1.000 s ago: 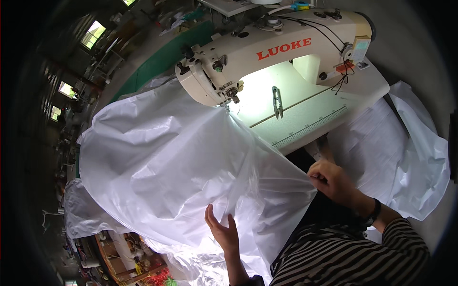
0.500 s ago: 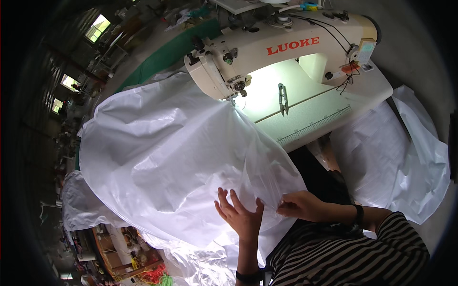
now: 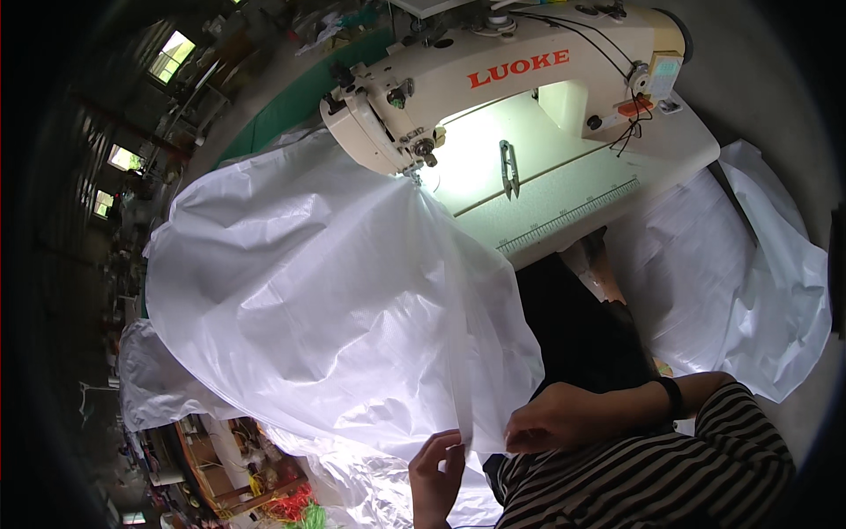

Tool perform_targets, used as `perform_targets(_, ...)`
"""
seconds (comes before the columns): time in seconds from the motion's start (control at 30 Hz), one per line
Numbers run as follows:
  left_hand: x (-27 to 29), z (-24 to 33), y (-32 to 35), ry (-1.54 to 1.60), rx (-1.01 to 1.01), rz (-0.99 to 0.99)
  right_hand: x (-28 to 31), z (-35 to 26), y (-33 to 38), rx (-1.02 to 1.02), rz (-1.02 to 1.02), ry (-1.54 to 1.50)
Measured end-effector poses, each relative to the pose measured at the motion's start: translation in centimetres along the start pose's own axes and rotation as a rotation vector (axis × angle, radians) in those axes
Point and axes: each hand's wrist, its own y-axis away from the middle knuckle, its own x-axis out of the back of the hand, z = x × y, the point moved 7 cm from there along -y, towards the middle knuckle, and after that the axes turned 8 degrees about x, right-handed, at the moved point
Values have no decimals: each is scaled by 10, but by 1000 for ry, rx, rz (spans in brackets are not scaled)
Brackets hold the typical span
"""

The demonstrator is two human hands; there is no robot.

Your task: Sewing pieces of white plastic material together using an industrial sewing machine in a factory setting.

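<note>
A large white plastic-like sheet hangs in folds from under the needle area of a cream sewing machine. My left hand pinches the near edge of this sheet, where a long straight fold runs up toward the presser foot. Just to its right, my right hand has its fingers curled closed against the sheet's edge; what lies between the fingertips is hidden. A pair of thread snips lies on the lit machine bed, out of reach of both hands.
More white sheeting hangs at the right of the machine. Below left, a crate stands near red and green strands. A green surface extends behind the machine. Thin black cords dangle by the machine's right end.
My left hand has gone from spread fingers over the sheet to a pinch on its near edge, lower down. My right hand has moved nearer to me. The sheet's near right part has shifted left.
</note>
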Motion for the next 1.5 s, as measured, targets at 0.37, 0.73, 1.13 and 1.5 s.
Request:
perform_targets(0.37,-50,-12,7,463,254,-233,-58,-28,7,313,-211,403)
perform_targets(0.73,-30,0,19,42,1,191,-3,20,32,-201,-10,534)
perform_targets(1.13,-47,-6,16,273,152,-57,-49,-8,16,206,-47,515)
perform_targets(1.5,-10,3,24,140,-74,227,-8,96,31,-665,-39,142)
